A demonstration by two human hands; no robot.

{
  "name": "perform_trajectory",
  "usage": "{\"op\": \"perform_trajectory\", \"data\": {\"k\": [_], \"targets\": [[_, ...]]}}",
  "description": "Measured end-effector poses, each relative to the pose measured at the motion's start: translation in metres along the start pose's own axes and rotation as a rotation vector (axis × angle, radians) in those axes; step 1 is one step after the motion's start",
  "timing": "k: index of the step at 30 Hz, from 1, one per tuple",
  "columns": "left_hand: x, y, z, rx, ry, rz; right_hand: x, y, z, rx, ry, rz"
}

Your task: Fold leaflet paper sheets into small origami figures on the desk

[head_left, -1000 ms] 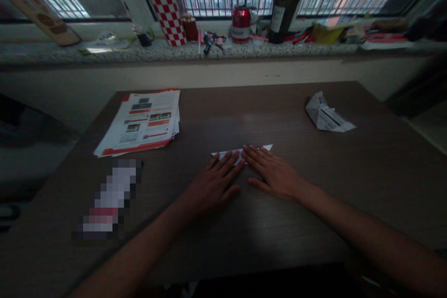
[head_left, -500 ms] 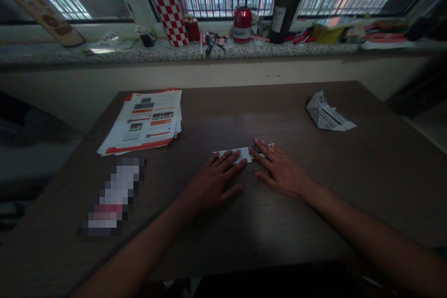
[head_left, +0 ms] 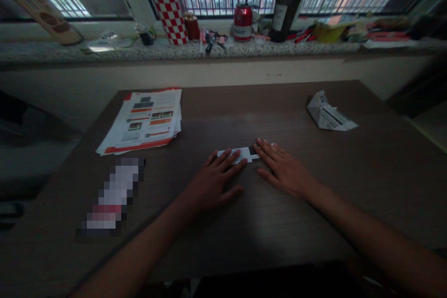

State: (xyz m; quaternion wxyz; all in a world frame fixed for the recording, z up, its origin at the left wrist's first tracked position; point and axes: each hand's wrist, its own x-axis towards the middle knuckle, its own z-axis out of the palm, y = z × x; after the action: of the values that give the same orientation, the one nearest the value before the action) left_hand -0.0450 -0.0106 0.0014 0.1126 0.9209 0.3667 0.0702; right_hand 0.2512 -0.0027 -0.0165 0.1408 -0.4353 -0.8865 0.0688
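A small piece of folded white paper [head_left: 246, 152] with print on it lies flat near the middle of the brown table [head_left: 216, 116]. My left hand [head_left: 218, 177] rests palm down with its fingers spread over the left part of this paper. To the right, my right hand [head_left: 284, 167] lies flat with its fingers stretched out, covering the narrower right end. A thin white strip shows between the two hands, and a little white shows beyond the right fingers. How the paper is folded under the hands is hidden.
A folded printed paper shape [head_left: 330, 114] stands at the back right. Printed sheets [head_left: 143, 121] lie stacked at the back left, with a pixelated object [head_left: 113, 195] in front. The windowsill [head_left: 118, 53] holds a red can [head_left: 243, 23], a dark cup [head_left: 284, 14] and a checkered bottle [head_left: 172, 18].
My right hand has slid slightly to the right along the paper, so more of the thin strip shows between the hands. My left hand stays almost in place.
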Motion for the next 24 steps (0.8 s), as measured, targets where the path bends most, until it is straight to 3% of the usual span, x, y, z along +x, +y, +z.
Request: {"op": "perform_trajectory", "data": {"k": [7, 13, 19, 24], "targets": [[0.003, 0.0, -0.004, 0.009, -0.049, -0.011, -0.004, 0.004, 0.002, -0.036, 0.006, 0.051], [0.004, 0.004, -0.005, 0.037, -0.011, -0.001, -0.001, 0.002, -0.002, -0.037, 0.012, 0.051], [0.002, 0.004, -0.002, 0.06, -0.033, 0.0, -0.002, -0.008, -0.008, -0.017, -0.069, -0.141], [-0.001, 0.0, 0.001, 0.051, -0.063, -0.003, -0.004, -0.008, -0.006, -0.004, -0.136, -0.135]]}}
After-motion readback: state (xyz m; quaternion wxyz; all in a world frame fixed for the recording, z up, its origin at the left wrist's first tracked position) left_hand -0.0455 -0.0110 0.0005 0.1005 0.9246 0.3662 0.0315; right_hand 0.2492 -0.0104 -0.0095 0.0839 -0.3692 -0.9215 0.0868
